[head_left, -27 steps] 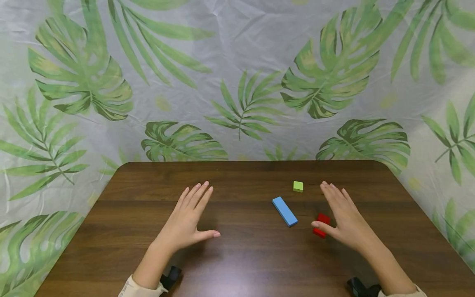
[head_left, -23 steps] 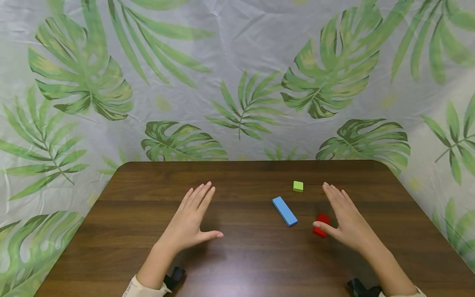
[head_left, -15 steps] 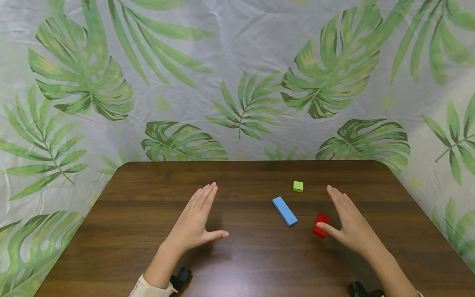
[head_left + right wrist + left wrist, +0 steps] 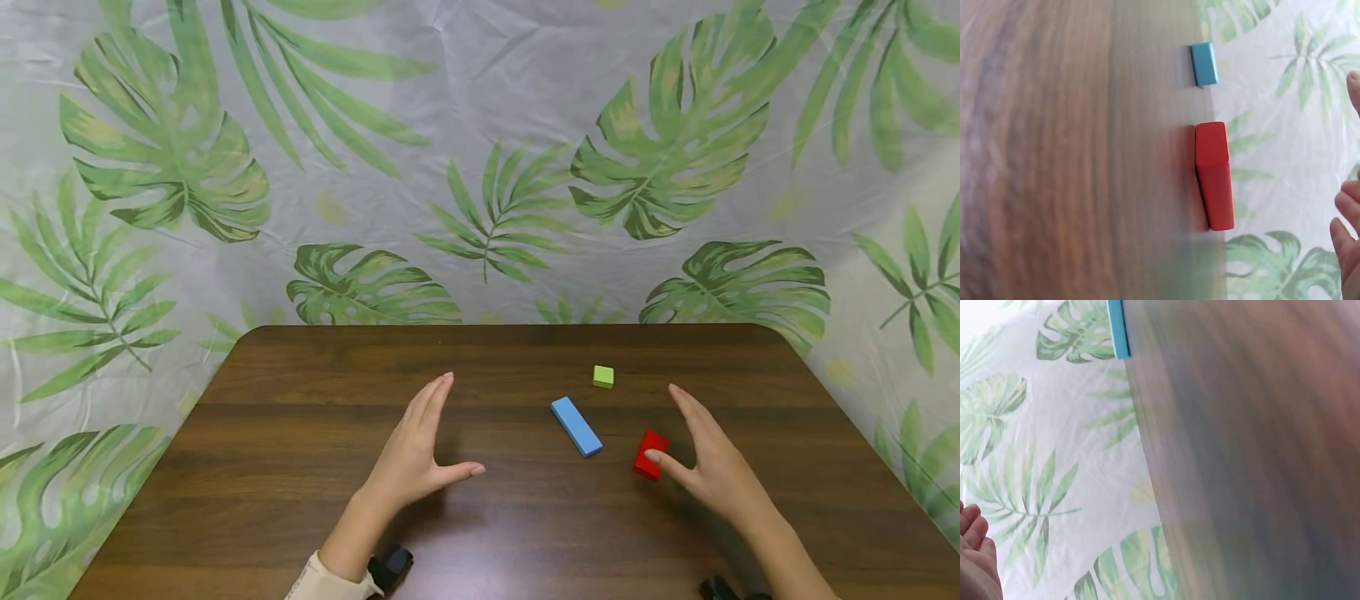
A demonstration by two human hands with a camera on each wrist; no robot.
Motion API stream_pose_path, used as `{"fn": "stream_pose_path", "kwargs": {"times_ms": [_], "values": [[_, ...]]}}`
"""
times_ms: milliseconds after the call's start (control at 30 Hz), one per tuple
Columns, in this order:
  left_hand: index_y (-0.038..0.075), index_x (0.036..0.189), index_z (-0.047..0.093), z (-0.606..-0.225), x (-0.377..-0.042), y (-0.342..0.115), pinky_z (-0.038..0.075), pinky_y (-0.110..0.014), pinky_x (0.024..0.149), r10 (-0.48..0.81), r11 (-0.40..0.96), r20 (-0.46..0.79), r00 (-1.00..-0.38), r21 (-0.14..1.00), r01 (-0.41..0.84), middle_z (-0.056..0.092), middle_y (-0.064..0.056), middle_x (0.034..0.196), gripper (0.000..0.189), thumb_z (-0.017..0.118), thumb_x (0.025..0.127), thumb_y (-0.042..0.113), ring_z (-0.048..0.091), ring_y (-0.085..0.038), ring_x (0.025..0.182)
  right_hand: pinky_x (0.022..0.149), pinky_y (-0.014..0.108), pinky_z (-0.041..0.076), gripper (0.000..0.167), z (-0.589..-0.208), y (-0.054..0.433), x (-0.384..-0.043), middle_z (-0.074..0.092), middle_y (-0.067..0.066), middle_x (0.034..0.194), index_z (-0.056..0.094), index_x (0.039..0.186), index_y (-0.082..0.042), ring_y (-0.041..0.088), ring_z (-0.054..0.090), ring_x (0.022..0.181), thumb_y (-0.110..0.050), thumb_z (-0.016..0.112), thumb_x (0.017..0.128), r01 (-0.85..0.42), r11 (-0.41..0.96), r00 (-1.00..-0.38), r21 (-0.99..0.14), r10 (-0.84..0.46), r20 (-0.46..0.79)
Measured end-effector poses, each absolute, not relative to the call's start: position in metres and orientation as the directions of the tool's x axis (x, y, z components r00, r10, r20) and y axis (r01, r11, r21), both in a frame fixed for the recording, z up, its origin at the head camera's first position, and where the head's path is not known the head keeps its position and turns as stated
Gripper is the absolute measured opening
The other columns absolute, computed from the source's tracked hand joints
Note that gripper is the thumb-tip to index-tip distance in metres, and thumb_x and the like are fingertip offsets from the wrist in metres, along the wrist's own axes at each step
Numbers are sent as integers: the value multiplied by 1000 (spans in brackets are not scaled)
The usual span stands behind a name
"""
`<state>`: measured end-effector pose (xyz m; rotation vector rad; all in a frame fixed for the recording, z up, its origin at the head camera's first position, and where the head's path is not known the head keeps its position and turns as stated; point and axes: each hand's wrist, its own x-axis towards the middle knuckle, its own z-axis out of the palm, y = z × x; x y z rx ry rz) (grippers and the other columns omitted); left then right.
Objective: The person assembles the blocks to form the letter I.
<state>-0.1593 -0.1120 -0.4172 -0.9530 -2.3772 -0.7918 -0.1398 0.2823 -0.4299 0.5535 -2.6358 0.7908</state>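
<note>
Over the left-middle of the table my left hand (image 4: 412,454) hovers with its thumb spread from the fingers, holding nothing. My right hand (image 4: 712,467) is held the same way on the right, its thumb overlapping the red block (image 4: 647,462) in the head view. Between the hands lies a long blue block (image 4: 576,427), set at a slant. Farther back sits a small lime green block (image 4: 603,377). The right wrist view shows the red block (image 4: 1215,178) and the blue block's end (image 4: 1204,64), with fingers at the right edge. A blue strip (image 4: 1119,330) tops the left wrist view.
The dark brown wooden table (image 4: 300,367) reaches back to a leaf-patterned cloth (image 4: 510,108) hanging behind it. Black wrist cameras (image 4: 392,568) sit under both wrists, and a cream sleeve (image 4: 330,581) covers the left forearm.
My left hand has moved rightward across the table, its fingers turning more side-on. My right hand has shifted slightly right and nearer to me. All the blocks stay where they were.
</note>
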Motion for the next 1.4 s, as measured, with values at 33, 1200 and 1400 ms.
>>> {"fn": "stream_pose_path", "kwargs": {"times_ms": [33,1200,1400], "values": [[4,143,14,-417,-159,-110,26,-43,101,454,586,589,-669,368,722,23,-10,144,104,61,70,62,22,-26,130,88,60,30,94,-430,283,-140,24,18,142,15,145,-16,38,27,125,-24,75,73,-448,767,-872,-460,-262,412],[19,145,9,-447,-162,-50,29,-49,97,384,493,385,-839,683,539,18,-6,145,104,67,68,57,19,-24,131,83,58,35,80,-466,291,-139,41,19,127,37,132,1,37,41,113,-30,77,71,-338,755,-931,-562,-180,318],[19,145,9,-453,-164,-38,30,-49,97,387,494,358,-850,698,519,18,-5,145,104,68,67,57,21,-24,130,82,59,36,78,-469,291,-139,41,19,126,38,130,2,37,42,110,-33,75,72,-324,763,-939,-559,-188,287]]}}
